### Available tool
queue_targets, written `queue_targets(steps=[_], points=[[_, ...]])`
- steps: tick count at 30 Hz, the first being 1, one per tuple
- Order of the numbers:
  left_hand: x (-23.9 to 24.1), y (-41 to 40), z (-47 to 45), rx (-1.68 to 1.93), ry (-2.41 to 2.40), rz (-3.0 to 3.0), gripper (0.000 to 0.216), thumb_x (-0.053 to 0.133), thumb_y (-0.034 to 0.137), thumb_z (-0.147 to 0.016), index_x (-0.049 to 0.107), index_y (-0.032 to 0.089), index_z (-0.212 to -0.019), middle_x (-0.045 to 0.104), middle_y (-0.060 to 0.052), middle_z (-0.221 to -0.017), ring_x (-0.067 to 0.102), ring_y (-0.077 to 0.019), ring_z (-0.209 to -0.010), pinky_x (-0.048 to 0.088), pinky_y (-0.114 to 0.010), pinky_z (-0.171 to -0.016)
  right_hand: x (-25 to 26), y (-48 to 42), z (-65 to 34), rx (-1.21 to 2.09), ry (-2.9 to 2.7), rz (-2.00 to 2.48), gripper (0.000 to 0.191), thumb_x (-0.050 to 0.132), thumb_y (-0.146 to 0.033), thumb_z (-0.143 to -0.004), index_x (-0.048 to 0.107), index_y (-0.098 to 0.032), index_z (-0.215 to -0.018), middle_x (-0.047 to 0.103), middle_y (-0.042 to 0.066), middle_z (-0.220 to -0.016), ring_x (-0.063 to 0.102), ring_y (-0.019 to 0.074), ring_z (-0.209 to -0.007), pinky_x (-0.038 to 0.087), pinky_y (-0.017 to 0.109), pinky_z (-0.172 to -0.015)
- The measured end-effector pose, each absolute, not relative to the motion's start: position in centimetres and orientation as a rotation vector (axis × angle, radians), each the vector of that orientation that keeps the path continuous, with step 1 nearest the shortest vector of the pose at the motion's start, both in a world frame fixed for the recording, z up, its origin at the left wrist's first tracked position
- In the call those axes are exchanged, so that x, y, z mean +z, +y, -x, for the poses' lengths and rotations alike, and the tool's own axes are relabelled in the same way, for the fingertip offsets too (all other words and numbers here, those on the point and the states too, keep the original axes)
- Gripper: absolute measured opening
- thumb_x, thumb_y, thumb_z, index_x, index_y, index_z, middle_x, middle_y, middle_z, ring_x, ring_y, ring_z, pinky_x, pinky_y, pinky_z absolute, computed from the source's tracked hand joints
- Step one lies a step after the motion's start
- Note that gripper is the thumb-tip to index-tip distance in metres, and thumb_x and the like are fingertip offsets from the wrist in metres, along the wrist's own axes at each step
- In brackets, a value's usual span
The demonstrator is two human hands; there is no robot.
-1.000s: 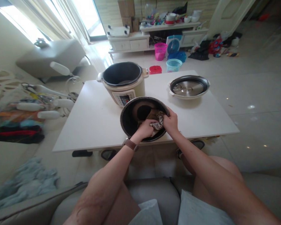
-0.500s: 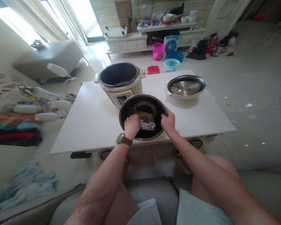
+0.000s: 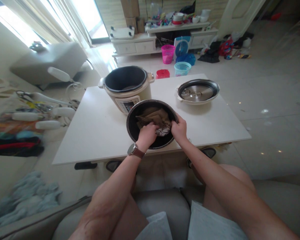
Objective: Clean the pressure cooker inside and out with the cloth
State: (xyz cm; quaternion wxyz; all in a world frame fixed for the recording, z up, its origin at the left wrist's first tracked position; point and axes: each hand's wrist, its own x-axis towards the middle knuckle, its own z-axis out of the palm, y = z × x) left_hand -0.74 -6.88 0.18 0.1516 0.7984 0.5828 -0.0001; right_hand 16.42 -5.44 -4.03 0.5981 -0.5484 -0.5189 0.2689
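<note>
A black inner pot (image 3: 132,125) stands near the front edge of the white table (image 3: 95,133). Inside it lies a brown patterned cloth (image 3: 155,117). My left hand (image 3: 147,136), with a brown watch on the wrist, reaches into the pot with its fingers closed on the cloth. My right hand (image 3: 179,129) is closed on the pot's right rim. Behind the pot stands the cream rice cooker body (image 3: 126,87), with no lid on it.
The cooker's lid (image 3: 198,91) lies upside down at the table's back right. A rack with white handles and scissors (image 3: 40,110) is at the left. Pink, red and blue baskets (image 3: 168,54) sit on the floor beyond. My knees are below the table.
My left hand has shifted the cloth inside the pot, and the cloth now spreads over the bottom. My right hand has moved from the cloth to the pot's rim.
</note>
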Motion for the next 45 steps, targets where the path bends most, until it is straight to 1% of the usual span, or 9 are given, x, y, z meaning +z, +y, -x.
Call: queue_targets(steps=[5, 13, 19, 23, 28, 33, 35, 39, 45], points=[[-0.4, -7.0, 1.1, -0.239, 1.539, -2.243, 0.048, 0.057, 0.011, -0.092, 0.080, 0.031, -0.130, 0.078, -0.011, -0.127, 0.073, -0.0296, -0.120, 0.056, -0.038, -0.103, -4.4, -5.1, -17.0, 0.636, -1.199, 1.300, 0.057, 0.052, -0.013, -0.075, 0.079, -0.018, -0.125, 0.079, 0.005, -0.129, 0.070, 0.0284, -0.128, 0.048, 0.048, -0.122], [-0.7, -7.3, 1.0, -0.133, 1.467, -2.327, 0.051, 0.058, 0.011, -0.090, 0.073, 0.025, -0.137, 0.075, -0.010, -0.135, 0.071, -0.0309, -0.124, 0.056, -0.038, -0.103, -3.1, -5.1, -16.6, 0.634, -1.303, 1.258, 0.054, 0.054, -0.016, -0.077, 0.079, -0.022, -0.125, 0.078, 0.002, -0.131, 0.069, 0.0262, -0.129, 0.047, 0.046, -0.123], [-1.1, -6.6, 1.1, 0.000, 1.562, -2.202, 0.066, 0.053, 0.004, -0.090, 0.065, 0.029, -0.150, 0.072, -0.010, -0.143, 0.066, -0.0302, -0.134, 0.051, -0.041, -0.113, -4.6, -4.8, -16.7, 0.708, -1.353, 1.299, 0.063, 0.060, -0.018, -0.073, 0.072, -0.022, -0.135, 0.076, 0.004, -0.137, 0.068, 0.0278, -0.130, 0.047, 0.046, -0.122], [-1.4, -6.4, 1.0, 0.074, 1.582, -2.150, 0.064, 0.052, 0.002, -0.090, 0.068, 0.026, -0.147, 0.073, -0.011, -0.140, 0.067, -0.0295, -0.133, 0.050, -0.040, -0.115, -6.1, -4.7, -16.7, 0.738, -1.319, 1.304, 0.069, 0.060, -0.016, -0.071, 0.068, -0.023, -0.139, 0.075, 0.005, -0.137, 0.068, 0.0264, -0.128, 0.047, 0.045, -0.121], [-1.8, -6.9, 0.3, 0.066, 1.534, -2.182, 0.068, 0.052, 0.000, -0.089, 0.067, 0.027, -0.148, 0.071, -0.013, -0.141, 0.067, -0.0286, -0.132, 0.050, -0.040, -0.115, -6.8, -4.6, -16.3, 0.768, -1.215, 1.279, 0.067, 0.054, -0.016, -0.066, 0.073, -0.020, -0.130, 0.079, 0.005, -0.127, 0.070, 0.0265, -0.121, 0.049, 0.047, -0.118], [-1.5, -7.1, 0.4, 0.044, 1.371, -2.246, 0.061, 0.053, 0.001, -0.087, 0.078, 0.030, -0.135, 0.073, -0.008, -0.139, 0.066, -0.0264, -0.133, 0.049, -0.036, -0.117, -6.6, -4.3, -16.8, 0.744, -1.095, 1.299, 0.056, 0.050, -0.019, -0.066, 0.079, -0.018, -0.114, 0.082, 0.003, -0.110, 0.072, 0.0279, -0.112, 0.055, 0.046, -0.109], [-0.9, -7.1, 0.9, -0.008, 1.385, -2.243, 0.056, 0.055, 0.003, -0.088, 0.082, 0.032, -0.127, 0.075, -0.006, -0.135, 0.068, -0.0260, -0.129, 0.051, -0.035, -0.114, -5.9, -4.2, -17.4, 0.723, -1.108, 1.296, 0.056, 0.051, -0.019, -0.066, 0.080, -0.018, -0.113, 0.083, 0.003, -0.111, 0.072, 0.0283, -0.113, 0.055, 0.046, -0.110], [0.2, -7.4, 1.8, -0.123, 1.590, -2.239, 0.044, 0.056, 0.007, -0.091, 0.086, 0.030, -0.114, 0.077, -0.011, -0.127, 0.074, -0.0300, -0.116, 0.058, -0.040, -0.103, -4.2, -4.2, -18.1, 0.689, -1.188, 1.262, 0.057, 0.053, -0.016, -0.068, 0.081, -0.019, -0.117, 0.082, 0.003, -0.120, 0.071, 0.0285, -0.120, 0.051, 0.048, -0.117], [-0.3, -7.5, 0.8, 0.063, 1.415, -2.133, 0.047, 0.060, 0.007, -0.089, 0.084, 0.029, -0.123, 0.078, -0.009, -0.131, 0.072, -0.0278, -0.123, 0.052, -0.036, -0.109, -2.8, -4.9, -17.5, 0.665, -1.284, 1.216, 0.059, 0.053, -0.014, -0.070, 0.081, -0.023, -0.121, 0.080, 0.000, -0.125, 0.071, 0.0266, -0.126, 0.048, 0.046, -0.122]])
